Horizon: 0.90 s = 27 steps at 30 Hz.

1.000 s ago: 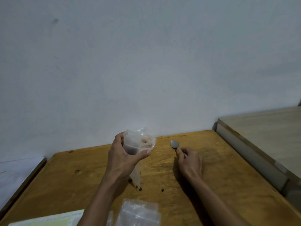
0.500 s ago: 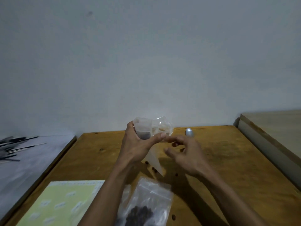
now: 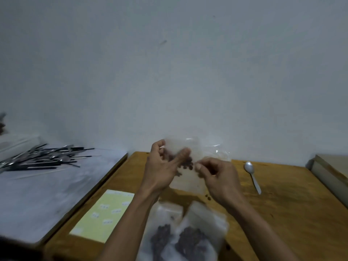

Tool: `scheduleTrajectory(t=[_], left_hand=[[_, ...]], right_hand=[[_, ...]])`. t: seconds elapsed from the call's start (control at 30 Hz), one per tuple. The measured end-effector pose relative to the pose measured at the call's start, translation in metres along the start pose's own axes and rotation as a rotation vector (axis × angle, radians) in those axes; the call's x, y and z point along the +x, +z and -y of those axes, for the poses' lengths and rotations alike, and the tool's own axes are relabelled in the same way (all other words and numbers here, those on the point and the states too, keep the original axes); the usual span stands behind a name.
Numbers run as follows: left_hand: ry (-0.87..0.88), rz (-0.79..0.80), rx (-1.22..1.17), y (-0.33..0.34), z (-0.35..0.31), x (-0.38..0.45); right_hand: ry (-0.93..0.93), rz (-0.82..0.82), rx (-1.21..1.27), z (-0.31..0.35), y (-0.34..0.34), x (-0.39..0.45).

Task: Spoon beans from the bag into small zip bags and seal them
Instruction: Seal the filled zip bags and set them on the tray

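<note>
A plain domestic room serves as a makeshift packing spot: a worn wooden table (image 3: 282, 213) stands against a bare, scuffed white wall (image 3: 169, 72), with no shop fittings or lab equipment in sight. Household cutlery (image 3: 43, 157) lies heaped on a white surface (image 3: 37, 194) to the left, a pale cabinet top (image 3: 331, 166) sits at right, and a yellow label sheet (image 3: 105, 213) rests on the table.

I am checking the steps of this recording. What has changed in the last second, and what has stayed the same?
The right hand let go of the spoon, which now lies alone on the wooden table, and came over to pinch the small zip bag. The left hand holds that bag as before.
</note>
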<state>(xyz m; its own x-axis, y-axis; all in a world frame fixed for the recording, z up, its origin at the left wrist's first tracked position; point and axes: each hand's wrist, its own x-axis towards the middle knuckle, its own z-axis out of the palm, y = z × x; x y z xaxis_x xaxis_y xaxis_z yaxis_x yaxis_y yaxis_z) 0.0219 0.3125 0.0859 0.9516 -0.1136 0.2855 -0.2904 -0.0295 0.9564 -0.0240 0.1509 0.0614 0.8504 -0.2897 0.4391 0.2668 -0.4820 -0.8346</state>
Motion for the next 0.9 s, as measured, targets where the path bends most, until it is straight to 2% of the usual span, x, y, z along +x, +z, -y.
scheduleTrajectory(t=[0.1,0.27,0.4,0.57,0.77,0.9], left_hand=[[0.101,-0.112,0.031,-0.03,0.004,-0.008],[0.084,-0.105,0.001,-0.069,0.008,-0.021],[0.057,-0.1,-0.073,-0.089,0.006,-0.032],[0.023,-0.094,-0.101,-0.124,0.007,-0.04],[-0.01,-0.253,-0.125,-0.155,0.023,-0.045],[-0.033,-0.353,-0.139,-0.172,0.028,-0.044]], right_hand=[[0.072,0.069,0.063,-0.002,0.007,0.0],[0.127,0.272,0.402,0.029,0.021,-0.003],[0.086,0.364,0.402,0.048,0.051,0.002],[0.127,0.482,0.493,0.065,0.091,0.0],[0.205,0.604,0.535,0.079,0.137,-0.001],[0.203,0.633,0.472,0.081,0.151,0.007]])
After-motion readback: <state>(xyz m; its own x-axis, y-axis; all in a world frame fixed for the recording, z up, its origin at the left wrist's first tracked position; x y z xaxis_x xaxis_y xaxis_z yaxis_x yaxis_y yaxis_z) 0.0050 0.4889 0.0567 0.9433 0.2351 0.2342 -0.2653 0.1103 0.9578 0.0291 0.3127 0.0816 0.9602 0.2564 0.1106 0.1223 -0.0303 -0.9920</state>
